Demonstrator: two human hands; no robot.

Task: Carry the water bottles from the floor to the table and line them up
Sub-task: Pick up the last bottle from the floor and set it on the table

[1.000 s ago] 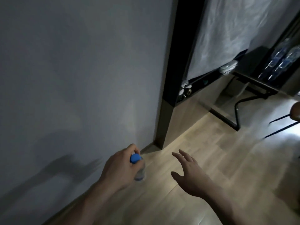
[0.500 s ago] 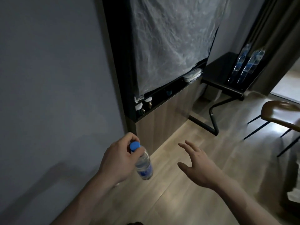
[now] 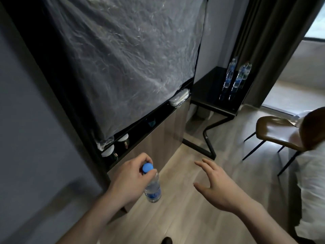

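Bottle (image 3: 153, 186) with a blue cap (image 3: 147, 168) is hanging by its neck from the left hand (image 3: 131, 178), low in the view at about 7 o'clock, its base pointing down over the wood floor (image 3: 184, 217). Thumb and fingers are curling round the neck just under the cap, gripping it. The right hand (image 3: 217, 188) is hovering at 5 o'clock, well apart from the bottle, fingers spread and nearly straight, holding nothing.

Up at 2 o'clock a dark table (image 3: 207, 92) is carrying more bottles (image 3: 236, 77), standing upright close together near its far edge; how many is hard to tell. A cabinet (image 3: 158, 138) is standing between the hands and the table, with plastic sheet (image 3: 123, 59) hanging over its upper part. At 3 o'clock a brown chair (image 3: 277, 131) is sitting just beside the table.
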